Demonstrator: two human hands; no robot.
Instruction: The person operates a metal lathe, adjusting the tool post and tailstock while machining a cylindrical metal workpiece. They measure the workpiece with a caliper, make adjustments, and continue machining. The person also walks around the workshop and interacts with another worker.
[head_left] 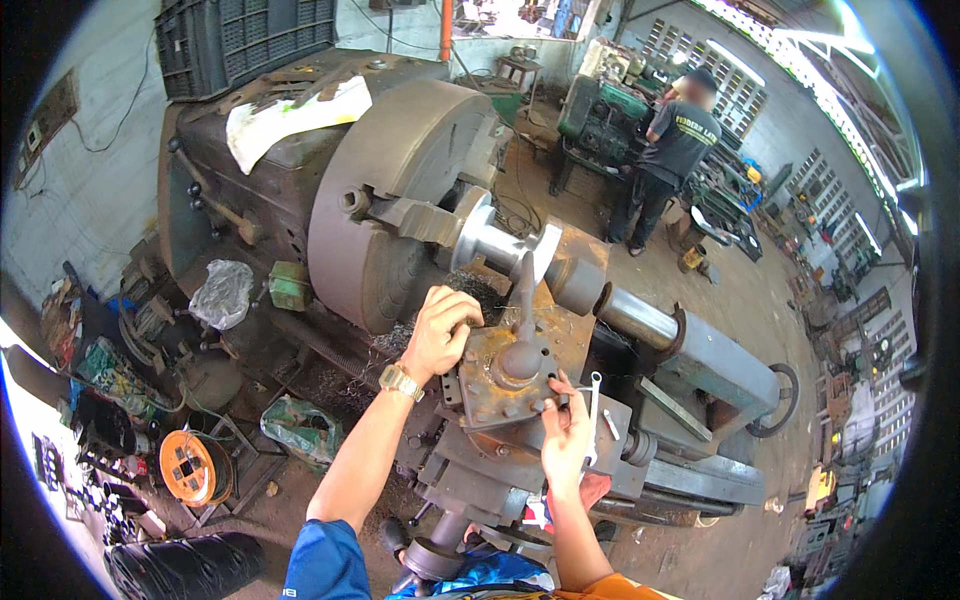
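Observation:
A square, rusty tool post (pixel 490 400) with a long clamping lever (pixel 526 300) stands in front of me on a large lathe. My left hand (pixel 440 328) is at its far left corner, fingers curled inward; what they hold, if anything, is hidden. At the post's right side, my right hand (pixel 567 432) has thumb and forefinger closed around a small dark bolt (pixel 562 400). A silver combination wrench (pixel 594 420) lies just right of that hand. Beyond the post, a shiny turned metal workpiece (pixel 490 243) sits between the chuck jaws and the tailstock.
The big round chuck (pixel 400 200) rises at the left, close to my left hand. The tailstock (pixel 715 365) extends right. Metal shavings lie below the chuck. An orange cable reel (pixel 190 468) stands on the floor at left. Another person (pixel 680 140) stands at a green machine behind.

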